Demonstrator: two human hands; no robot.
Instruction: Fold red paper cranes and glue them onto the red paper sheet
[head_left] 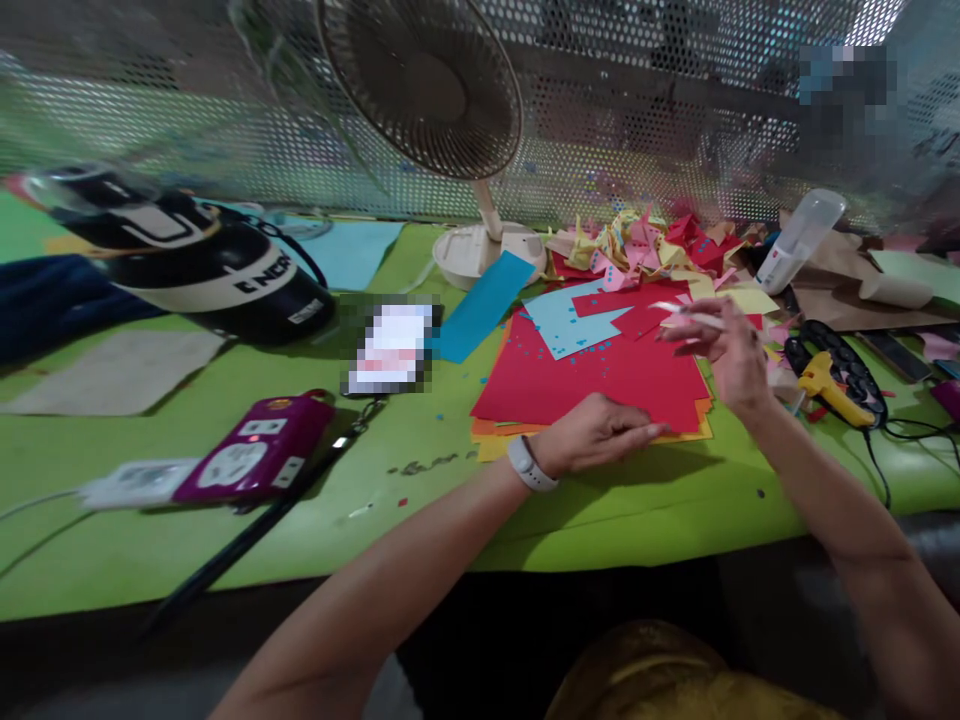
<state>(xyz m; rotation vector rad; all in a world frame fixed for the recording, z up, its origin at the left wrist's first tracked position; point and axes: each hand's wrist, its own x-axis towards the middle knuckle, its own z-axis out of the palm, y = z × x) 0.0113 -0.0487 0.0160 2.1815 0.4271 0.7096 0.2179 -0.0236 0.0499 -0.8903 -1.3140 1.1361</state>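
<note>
My left hand (604,437), with a watch on the wrist, lies flat on the front edge of a stack of red paper (570,385). Its fingers are stretched out and hold nothing. Orange and yellow sheets show under the red ones. Above the stack's right side, my right hand (727,350) is raised and closed on a slim white pen-like stick (694,318); its exact kind is unclear. A light blue sheet (574,325) and red cut pieces (637,315) rest on the stack, among small blue scraps. A blue paper strip (484,310) lies to the left.
Folded paper pieces (645,245) are heaped behind the stack, beside a fan (442,90). At right are a corded black-and-yellow tool (836,385) and a clear bottle (802,240). A phone (394,345), purple power strip (255,450) and black flask (217,270) occupy the left.
</note>
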